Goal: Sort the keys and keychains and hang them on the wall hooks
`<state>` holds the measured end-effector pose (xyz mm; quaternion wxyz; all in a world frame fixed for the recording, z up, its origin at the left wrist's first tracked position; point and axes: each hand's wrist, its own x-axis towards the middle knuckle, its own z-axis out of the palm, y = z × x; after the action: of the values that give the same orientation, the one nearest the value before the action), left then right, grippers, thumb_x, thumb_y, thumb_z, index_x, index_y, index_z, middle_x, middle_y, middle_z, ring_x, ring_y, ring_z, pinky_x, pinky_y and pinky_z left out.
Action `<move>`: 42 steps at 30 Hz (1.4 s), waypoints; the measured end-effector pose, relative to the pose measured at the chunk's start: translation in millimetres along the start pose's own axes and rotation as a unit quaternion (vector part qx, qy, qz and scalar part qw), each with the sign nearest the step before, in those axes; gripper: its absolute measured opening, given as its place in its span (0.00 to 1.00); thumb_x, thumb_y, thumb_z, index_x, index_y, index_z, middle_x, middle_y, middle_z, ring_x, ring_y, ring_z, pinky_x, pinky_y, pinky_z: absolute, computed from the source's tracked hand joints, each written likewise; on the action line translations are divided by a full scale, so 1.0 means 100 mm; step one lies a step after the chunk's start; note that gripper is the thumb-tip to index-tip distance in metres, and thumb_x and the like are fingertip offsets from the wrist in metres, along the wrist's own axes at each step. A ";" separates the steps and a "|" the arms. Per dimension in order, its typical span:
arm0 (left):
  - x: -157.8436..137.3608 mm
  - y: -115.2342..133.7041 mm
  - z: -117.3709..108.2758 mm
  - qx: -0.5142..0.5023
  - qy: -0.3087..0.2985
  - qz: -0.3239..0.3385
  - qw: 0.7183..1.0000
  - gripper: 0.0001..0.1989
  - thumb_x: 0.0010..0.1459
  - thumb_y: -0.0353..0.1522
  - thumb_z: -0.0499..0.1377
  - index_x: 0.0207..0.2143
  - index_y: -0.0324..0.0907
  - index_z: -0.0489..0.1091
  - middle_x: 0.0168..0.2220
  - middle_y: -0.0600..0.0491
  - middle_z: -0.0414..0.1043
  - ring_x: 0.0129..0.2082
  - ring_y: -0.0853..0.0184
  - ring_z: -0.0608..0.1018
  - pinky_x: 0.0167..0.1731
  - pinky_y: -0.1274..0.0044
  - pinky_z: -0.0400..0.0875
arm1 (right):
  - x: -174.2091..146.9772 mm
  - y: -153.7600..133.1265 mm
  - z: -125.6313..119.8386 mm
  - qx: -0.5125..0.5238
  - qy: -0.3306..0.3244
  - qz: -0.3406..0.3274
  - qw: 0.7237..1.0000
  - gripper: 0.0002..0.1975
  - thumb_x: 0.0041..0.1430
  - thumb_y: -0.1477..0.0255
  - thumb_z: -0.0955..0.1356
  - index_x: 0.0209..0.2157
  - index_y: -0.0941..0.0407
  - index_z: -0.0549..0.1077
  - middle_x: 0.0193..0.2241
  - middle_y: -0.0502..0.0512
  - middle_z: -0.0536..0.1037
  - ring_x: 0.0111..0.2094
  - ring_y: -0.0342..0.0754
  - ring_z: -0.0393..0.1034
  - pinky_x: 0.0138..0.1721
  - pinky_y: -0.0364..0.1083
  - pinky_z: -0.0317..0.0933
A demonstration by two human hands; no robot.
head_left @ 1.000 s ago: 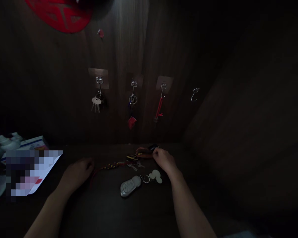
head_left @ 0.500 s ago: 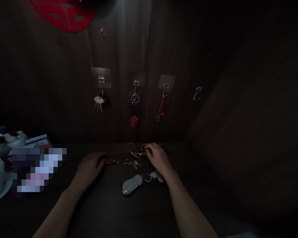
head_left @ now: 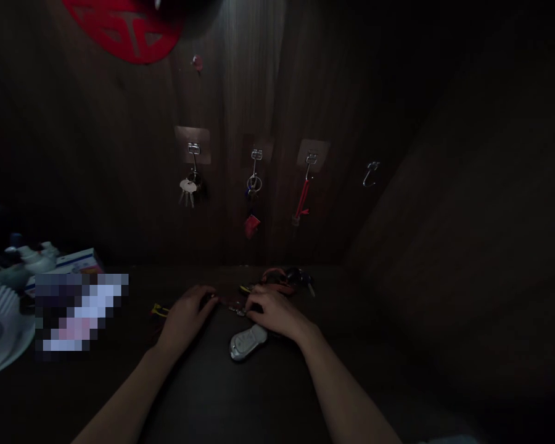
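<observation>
My left hand (head_left: 188, 313) is closed in a pinch on a thin reddish cord on the dark surface. A yellow-and-black cord end (head_left: 159, 312) sticks out beyond its wrist side. Facing it, my right hand (head_left: 276, 313) has its thumb and fingers closed around the small keys (head_left: 238, 311) on that cord, mostly hidden. A grey car key fob (head_left: 248, 343) lies just below the right hand, its ring covered by that hand. Behind the right fingers rests an orange strap (head_left: 280, 287) with a dark key bundle (head_left: 296, 275).
Along the back wall hang a silver key bunch (head_left: 188, 188), a ring with a red tag (head_left: 252, 225) and a red cord (head_left: 302, 198). A bare hook (head_left: 370, 174) is at right. Bottles (head_left: 37, 258), a box (head_left: 81, 261) and a white slotted dish (head_left: 0, 320) stand at left.
My left hand has moved right along the cord, leaving a yellow-and-black end at its left. My right hand has shifted left from the orange strap onto the small keys.
</observation>
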<state>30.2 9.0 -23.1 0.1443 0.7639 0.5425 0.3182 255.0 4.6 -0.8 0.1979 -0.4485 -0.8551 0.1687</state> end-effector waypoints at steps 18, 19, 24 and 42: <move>-0.01 0.05 0.00 -0.019 0.053 0.027 0.998 0.10 0.59 0.36 0.52 0.42 0.44 0.68 0.42 0.50 0.73 0.44 0.60 0.75 0.45 0.68 0.68 | 0.03 -0.02 -0.01 0.061 0.125 0.141 0.980 0.06 0.57 0.71 0.64 0.29 0.54 0.72 0.24 0.47 0.74 0.25 0.42 0.67 0.27 0.40 0.53; -0.01 0.04 0.01 -0.015 0.046 0.029 0.998 0.10 0.59 0.34 0.53 0.41 0.44 0.68 0.42 0.50 0.73 0.44 0.60 0.75 0.45 0.68 0.68 | 0.04 -0.02 0.00 0.051 0.129 0.148 0.979 0.06 0.57 0.71 0.64 0.29 0.54 0.72 0.23 0.47 0.74 0.24 0.42 0.67 0.27 0.40 0.52; -0.02 0.07 0.03 -0.004 0.008 0.107 0.994 0.14 0.58 0.26 0.51 0.43 0.47 0.70 0.44 0.50 0.72 0.45 0.60 0.72 0.46 0.67 0.66 | 0.06 0.02 0.04 0.011 0.133 0.167 0.977 0.05 0.57 0.71 0.64 0.29 0.54 0.72 0.23 0.47 0.75 0.24 0.43 0.68 0.26 0.40 0.51; -0.04 0.33 -0.02 -0.172 -0.012 0.033 0.985 0.09 0.56 0.34 0.54 0.23 0.44 0.64 0.36 0.51 0.72 0.39 0.63 0.74 0.43 0.70 0.67 | 0.04 0.15 -0.05 0.051 0.218 0.199 0.954 0.07 0.57 0.70 0.63 0.30 0.53 0.72 0.28 0.49 0.77 0.29 0.44 0.71 0.30 0.40 0.57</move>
<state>52.2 -6.9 -4.4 0.2695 0.7492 0.4524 0.4017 266.0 16.7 -3.2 0.3643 -0.6246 -0.6752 0.1459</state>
